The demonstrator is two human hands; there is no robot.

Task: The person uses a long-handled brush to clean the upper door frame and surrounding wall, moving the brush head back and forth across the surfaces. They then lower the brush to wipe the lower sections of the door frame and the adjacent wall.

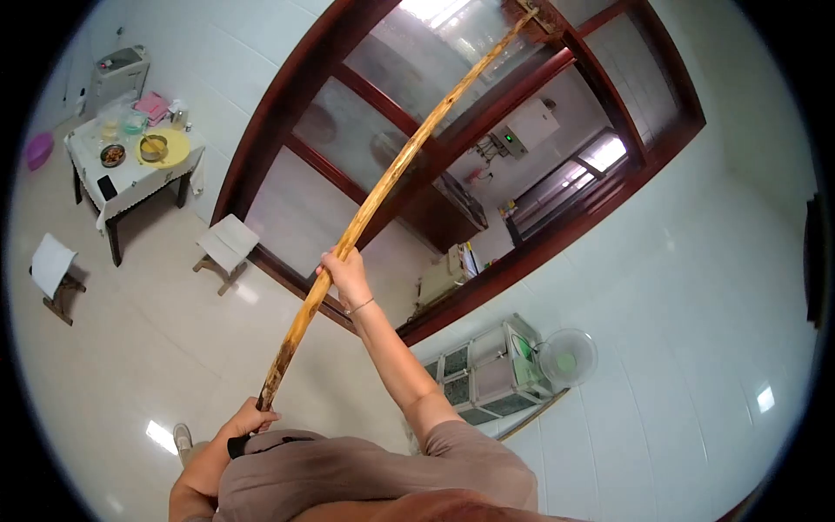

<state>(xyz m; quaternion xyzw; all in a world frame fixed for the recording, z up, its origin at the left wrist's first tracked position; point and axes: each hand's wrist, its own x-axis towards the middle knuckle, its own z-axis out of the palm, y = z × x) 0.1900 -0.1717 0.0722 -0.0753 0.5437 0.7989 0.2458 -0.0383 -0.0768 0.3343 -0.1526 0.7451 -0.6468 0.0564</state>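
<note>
A long-handled broom runs diagonally upward from my body, with a knotty yellow-brown wooden pole for a handle. Its reddish-brown, fibrous head is up at the top, overlapping the glass panes near the door frame in this view. Low on the pole, close to my waist, my left hand is wrapped round the end. Higher up, my right hand grips the pole with the arm stretched forward and a bracelet at the wrist.
A dark-red framed glass partition fills the area ahead, its doorway showing another room. To the left are a cloth-covered table with bowls and two stools. A metal-framed cabinet and a clear basin stand right.
</note>
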